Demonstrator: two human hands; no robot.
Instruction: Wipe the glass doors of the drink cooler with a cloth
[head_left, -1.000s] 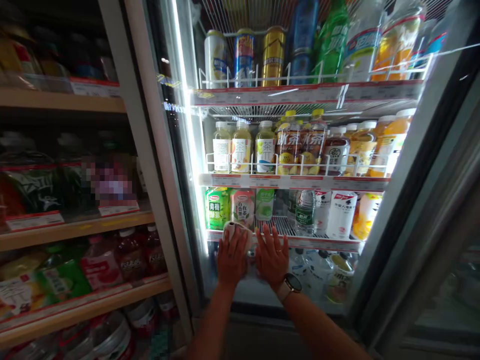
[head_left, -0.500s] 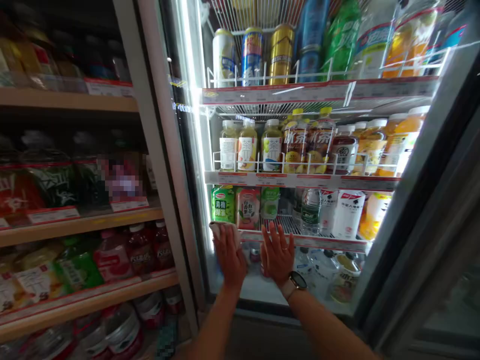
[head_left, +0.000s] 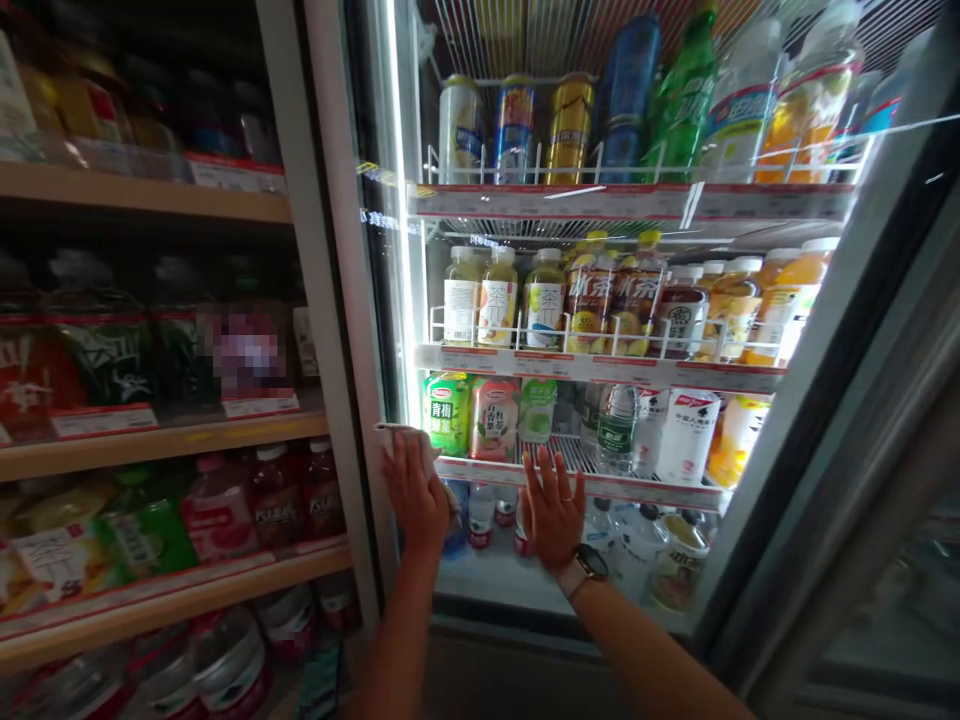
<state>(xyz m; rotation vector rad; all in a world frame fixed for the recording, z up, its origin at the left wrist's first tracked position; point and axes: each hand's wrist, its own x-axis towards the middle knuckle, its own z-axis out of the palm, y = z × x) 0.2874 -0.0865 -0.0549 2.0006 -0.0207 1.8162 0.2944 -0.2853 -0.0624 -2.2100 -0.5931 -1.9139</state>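
Note:
My left hand (head_left: 414, 497) lies flat over a pale cloth (head_left: 430, 457) and holds it against the glass door of a lit drinks cooler, close to the door's left edge. The cloth's folded border shows above the fingertips, and part of it hangs out by the thumb side. My right hand (head_left: 553, 508) rests on the glass with its fingers spread and nothing in them. A watch (head_left: 592, 562) is on that wrist. Behind the glass, around hand height, stand a green drink carton (head_left: 447, 412), a red drink carton (head_left: 494, 418) and a clear water bottle (head_left: 617, 430).
Cans such as a gold one (head_left: 570, 130) and bottles fill the upper cooler shelves. To the left, a wooden shelf (head_left: 187, 572) holds several bottled drinks. A grey frame (head_left: 319, 300) divides it from the cooler. A dark door edge (head_left: 832, 390) runs along the right.
My left hand has slid left across the glass with the cloth, towards the door's edge. My right hand has stayed in nearly the same place. The view has shifted slightly.

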